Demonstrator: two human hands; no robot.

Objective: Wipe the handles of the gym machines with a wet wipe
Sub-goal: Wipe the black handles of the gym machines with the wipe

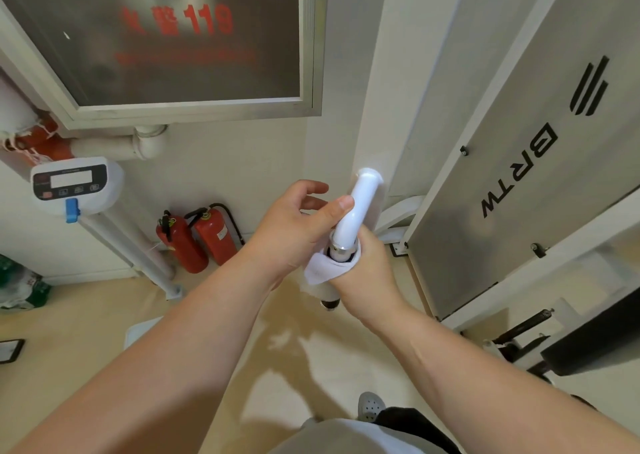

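A: Where is the handle?
B: The white handle [356, 207] stands tilted in the middle of the view, in front of the pale wall. It is just left of the grey machine panel [519, 176] lettered BRTW.
A: And the wet wipe?
B: The wet wipe [323, 269] is wrapped round the handle's lower end, at the metal collar, with a loose corner hanging to the left.
A: Which hand has it?
B: The right hand [365, 270] grasps it, fingers curled round wipe and shaft together from below.
A: The left hand?
B: The left hand [294, 226] is beside the handle's middle. Its thumb lies against the white grip. The other fingers are loosely spread and released, closing on nothing.
A: What else is there?
B: 2 red fire extinguishers [214, 237] stand on the floor against the wall, left of the hands. A scale display [74, 183] on a post sits farther left, and a framed cabinet [173, 44] marked 119 in red hangs above. A grey shoe [370, 405] shows at the bottom edge.
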